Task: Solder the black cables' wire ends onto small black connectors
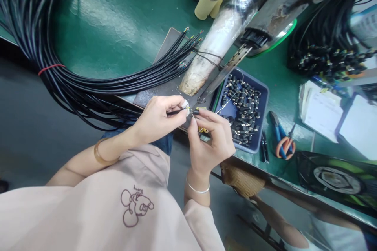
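My left hand (157, 117) pinches the end of a thin black cable (176, 112) between taped fingertips. My right hand (210, 139) is closed on a small black connector piece (195, 112) held right at the cable's tip. Both hands meet just in front of the green bench's (118, 19) near edge. The cable comes from a large bundle of black cables (88, 82) that loops to the left, its stripped coloured ends (191, 39) fanned over a dark plate (169, 45).
A blue tray (262, 98) of several small black connectors sits right of my hands. Orange-handled scissors (285, 147) and blue pliers (278, 127) lie beside it. A foil-wrapped duct (224, 31), cardboard tubes (207, 2), papers (322, 111) and more cables (324, 43) crowd the back right.
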Action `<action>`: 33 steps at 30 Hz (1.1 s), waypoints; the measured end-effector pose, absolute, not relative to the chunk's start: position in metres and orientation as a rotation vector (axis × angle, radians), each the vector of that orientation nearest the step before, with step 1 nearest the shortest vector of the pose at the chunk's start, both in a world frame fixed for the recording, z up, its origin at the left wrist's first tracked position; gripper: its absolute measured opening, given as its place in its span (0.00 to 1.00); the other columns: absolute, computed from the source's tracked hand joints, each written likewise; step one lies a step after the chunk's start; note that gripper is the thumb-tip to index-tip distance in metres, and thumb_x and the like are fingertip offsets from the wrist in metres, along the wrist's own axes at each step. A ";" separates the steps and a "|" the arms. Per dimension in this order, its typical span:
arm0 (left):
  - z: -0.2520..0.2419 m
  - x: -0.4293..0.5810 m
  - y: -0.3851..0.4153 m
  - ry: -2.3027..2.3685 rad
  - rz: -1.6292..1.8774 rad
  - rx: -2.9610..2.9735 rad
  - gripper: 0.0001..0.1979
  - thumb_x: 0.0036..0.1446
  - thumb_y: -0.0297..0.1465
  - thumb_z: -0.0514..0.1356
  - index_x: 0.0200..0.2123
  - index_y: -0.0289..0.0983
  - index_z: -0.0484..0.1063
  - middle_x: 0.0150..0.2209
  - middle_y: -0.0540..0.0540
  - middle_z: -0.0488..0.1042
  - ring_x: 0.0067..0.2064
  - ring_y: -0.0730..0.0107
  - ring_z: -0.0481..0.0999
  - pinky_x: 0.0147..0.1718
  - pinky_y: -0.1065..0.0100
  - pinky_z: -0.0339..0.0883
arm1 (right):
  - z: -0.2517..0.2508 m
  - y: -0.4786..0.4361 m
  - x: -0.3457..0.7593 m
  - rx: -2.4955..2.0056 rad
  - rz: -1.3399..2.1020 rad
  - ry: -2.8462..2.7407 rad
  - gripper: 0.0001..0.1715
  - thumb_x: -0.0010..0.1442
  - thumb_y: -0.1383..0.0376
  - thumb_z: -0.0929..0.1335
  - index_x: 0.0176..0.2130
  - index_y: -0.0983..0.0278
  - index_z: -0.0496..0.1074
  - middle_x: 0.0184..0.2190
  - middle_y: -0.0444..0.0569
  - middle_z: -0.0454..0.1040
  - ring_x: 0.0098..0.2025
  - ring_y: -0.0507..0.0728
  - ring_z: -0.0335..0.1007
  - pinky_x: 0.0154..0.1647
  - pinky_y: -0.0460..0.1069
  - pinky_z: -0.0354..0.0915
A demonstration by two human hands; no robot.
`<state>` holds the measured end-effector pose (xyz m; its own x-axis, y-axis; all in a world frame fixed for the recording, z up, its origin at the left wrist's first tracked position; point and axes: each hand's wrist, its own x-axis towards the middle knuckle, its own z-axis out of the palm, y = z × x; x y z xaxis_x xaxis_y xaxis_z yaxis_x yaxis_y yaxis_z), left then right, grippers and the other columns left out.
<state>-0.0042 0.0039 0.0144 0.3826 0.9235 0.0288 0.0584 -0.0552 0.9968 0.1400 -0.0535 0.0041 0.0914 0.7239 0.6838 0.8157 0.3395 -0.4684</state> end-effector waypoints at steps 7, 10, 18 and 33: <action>0.011 -0.008 0.005 0.876 0.834 1.385 0.08 0.58 0.30 0.57 0.26 0.36 0.65 0.23 0.54 0.60 0.26 0.78 0.60 0.27 0.73 0.55 | 0.003 -0.060 0.140 -1.365 -0.048 -1.673 0.09 0.60 0.74 0.72 0.35 0.61 0.71 0.43 0.49 0.82 0.43 0.54 0.82 0.44 0.49 0.81; 0.011 -0.009 0.003 0.890 0.805 1.421 0.09 0.58 0.30 0.57 0.25 0.35 0.66 0.22 0.54 0.61 0.26 0.77 0.60 0.27 0.73 0.56 | -0.001 -0.063 0.143 -1.354 0.039 -1.629 0.08 0.62 0.73 0.72 0.37 0.60 0.71 0.41 0.48 0.83 0.44 0.55 0.83 0.43 0.50 0.81; 0.009 -0.018 -0.007 0.797 0.981 1.805 0.08 0.61 0.27 0.58 0.31 0.34 0.75 0.24 0.52 0.70 0.24 0.78 0.61 0.25 0.74 0.57 | 0.013 -0.064 0.151 -1.567 0.279 -1.494 0.11 0.68 0.62 0.70 0.33 0.63 0.75 0.17 0.36 0.68 0.15 0.46 0.62 0.16 0.42 0.57; 0.014 -0.032 -0.002 0.662 0.710 1.236 0.07 0.54 0.30 0.64 0.27 0.32 0.77 0.22 0.50 0.72 0.25 0.77 0.66 0.25 0.75 0.61 | 0.014 -0.064 0.152 -1.415 0.744 -1.509 0.06 0.67 0.65 0.70 0.35 0.61 0.75 0.24 0.38 0.78 0.23 0.49 0.77 0.25 0.40 0.70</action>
<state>-0.0320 -0.0015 0.0140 0.6183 0.7833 -0.0653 -0.1201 0.1763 0.9770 0.1515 -0.0641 0.0137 0.0705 0.9751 0.2102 0.4270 0.1609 -0.8898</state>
